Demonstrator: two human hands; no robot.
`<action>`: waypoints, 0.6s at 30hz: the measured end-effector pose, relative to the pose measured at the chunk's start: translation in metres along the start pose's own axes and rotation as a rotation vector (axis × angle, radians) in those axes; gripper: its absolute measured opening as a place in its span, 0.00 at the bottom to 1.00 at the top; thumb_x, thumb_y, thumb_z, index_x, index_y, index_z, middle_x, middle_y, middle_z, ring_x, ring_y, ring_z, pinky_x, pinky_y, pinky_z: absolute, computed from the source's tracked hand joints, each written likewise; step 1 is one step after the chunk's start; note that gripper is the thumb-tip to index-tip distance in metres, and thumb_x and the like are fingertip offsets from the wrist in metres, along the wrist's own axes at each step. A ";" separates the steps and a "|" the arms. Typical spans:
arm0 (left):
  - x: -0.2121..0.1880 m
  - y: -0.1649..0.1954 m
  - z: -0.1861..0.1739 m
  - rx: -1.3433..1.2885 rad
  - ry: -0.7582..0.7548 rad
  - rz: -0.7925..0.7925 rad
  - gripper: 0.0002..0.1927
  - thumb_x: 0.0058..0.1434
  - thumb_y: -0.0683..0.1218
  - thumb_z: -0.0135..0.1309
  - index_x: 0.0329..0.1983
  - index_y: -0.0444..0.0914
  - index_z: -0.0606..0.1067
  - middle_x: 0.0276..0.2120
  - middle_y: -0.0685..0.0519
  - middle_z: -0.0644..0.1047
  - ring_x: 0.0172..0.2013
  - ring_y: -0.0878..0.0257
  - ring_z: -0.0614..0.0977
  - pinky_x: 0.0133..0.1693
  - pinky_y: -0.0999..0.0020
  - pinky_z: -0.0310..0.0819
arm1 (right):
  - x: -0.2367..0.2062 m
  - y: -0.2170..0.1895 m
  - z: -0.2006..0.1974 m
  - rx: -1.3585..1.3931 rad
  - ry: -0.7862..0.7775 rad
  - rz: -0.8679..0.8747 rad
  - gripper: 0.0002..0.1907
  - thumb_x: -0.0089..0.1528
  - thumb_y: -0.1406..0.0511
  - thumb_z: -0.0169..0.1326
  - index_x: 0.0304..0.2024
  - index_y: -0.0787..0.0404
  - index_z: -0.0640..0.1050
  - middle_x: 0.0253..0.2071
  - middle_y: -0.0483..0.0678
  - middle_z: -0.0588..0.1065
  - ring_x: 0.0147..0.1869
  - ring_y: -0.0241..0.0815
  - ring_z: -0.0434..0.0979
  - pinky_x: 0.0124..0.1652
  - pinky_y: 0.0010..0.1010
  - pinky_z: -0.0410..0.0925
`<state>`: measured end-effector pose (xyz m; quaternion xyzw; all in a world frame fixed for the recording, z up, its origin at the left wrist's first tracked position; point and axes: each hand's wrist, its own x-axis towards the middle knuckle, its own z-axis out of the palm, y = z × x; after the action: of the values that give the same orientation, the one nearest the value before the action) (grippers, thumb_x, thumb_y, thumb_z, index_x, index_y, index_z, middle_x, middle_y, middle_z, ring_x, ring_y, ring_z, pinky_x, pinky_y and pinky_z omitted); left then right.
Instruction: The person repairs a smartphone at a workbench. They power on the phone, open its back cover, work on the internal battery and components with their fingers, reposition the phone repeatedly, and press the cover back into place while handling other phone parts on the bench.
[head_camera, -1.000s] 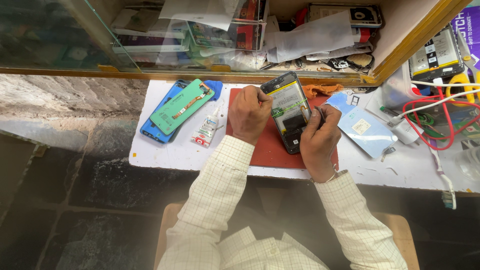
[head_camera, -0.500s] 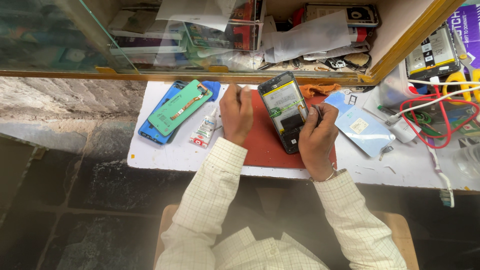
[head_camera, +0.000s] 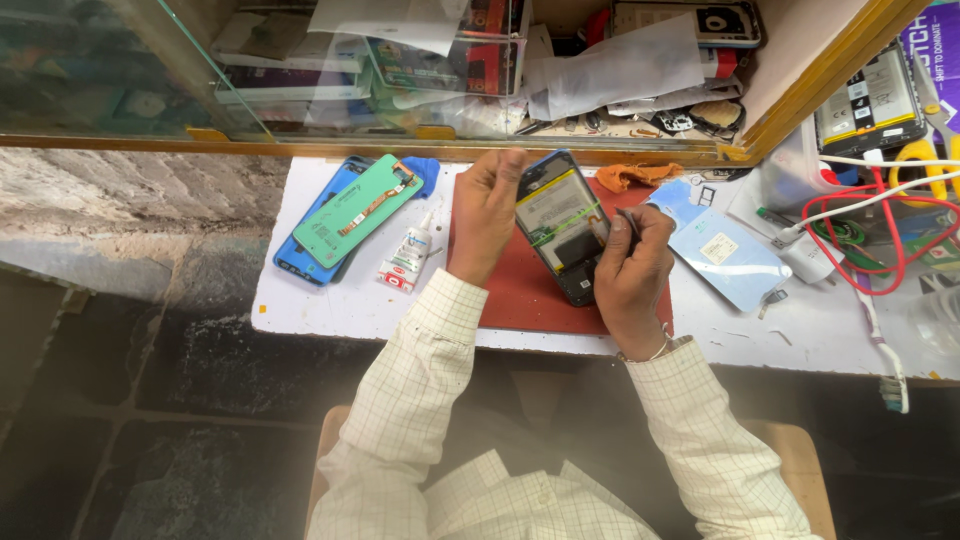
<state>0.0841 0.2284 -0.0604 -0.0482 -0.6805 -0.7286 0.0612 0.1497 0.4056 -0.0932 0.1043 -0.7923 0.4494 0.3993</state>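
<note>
Opened smartphone (head_camera: 562, 225) is held above red work mat (head_camera: 520, 290), long axis approx. vertical in view, top end tilted away-left. Left hand (head_camera: 487, 215) fingers clasp its left edge; right hand (head_camera: 632, 270) pinches thin tool (head_camera: 631, 222) at its right side.

Both arms wear long sleeves of cream cloth with a fine checked grid, cuffs buttoned at the wrists. A thin metal bangle (head_camera: 648, 352) circles the right wrist, lower centre of frame.

White worktop (head_camera: 330, 310), dark stone floor (head_camera: 130, 440), wooden-framed glass cabinet (head_camera: 150, 70), rough grey ledge (head_camera: 120, 190), wooden stool (head_camera: 800, 460)
</note>
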 end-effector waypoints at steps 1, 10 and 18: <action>-0.001 0.002 -0.001 -0.195 -0.090 0.085 0.28 0.77 0.57 0.43 0.49 0.28 0.80 0.45 0.42 0.82 0.43 0.63 0.78 0.49 0.68 0.73 | 0.000 0.003 0.001 0.013 0.009 0.018 0.06 0.76 0.70 0.48 0.51 0.68 0.67 0.42 0.55 0.73 0.42 0.45 0.75 0.43 0.35 0.70; -0.036 -0.019 -0.058 0.542 -0.067 0.208 0.27 0.74 0.55 0.43 0.68 0.33 0.68 0.64 0.40 0.73 0.65 0.45 0.75 0.64 0.59 0.68 | 0.006 0.051 -0.035 0.586 0.172 0.524 0.05 0.76 0.67 0.49 0.51 0.59 0.66 0.32 0.40 0.70 0.29 0.26 0.65 0.29 0.19 0.58; -0.051 0.038 -0.025 1.520 -0.269 0.321 0.48 0.70 0.71 0.41 0.73 0.26 0.56 0.72 0.33 0.55 0.70 0.40 0.57 0.67 0.41 0.50 | -0.015 0.049 -0.081 0.664 0.081 0.580 0.09 0.77 0.63 0.53 0.51 0.60 0.67 0.34 0.44 0.72 0.29 0.28 0.67 0.29 0.20 0.61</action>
<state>0.1410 0.2023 -0.0328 -0.1784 -0.9784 -0.0340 0.0991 0.1778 0.4955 -0.1128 -0.0176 -0.5853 0.7766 0.2324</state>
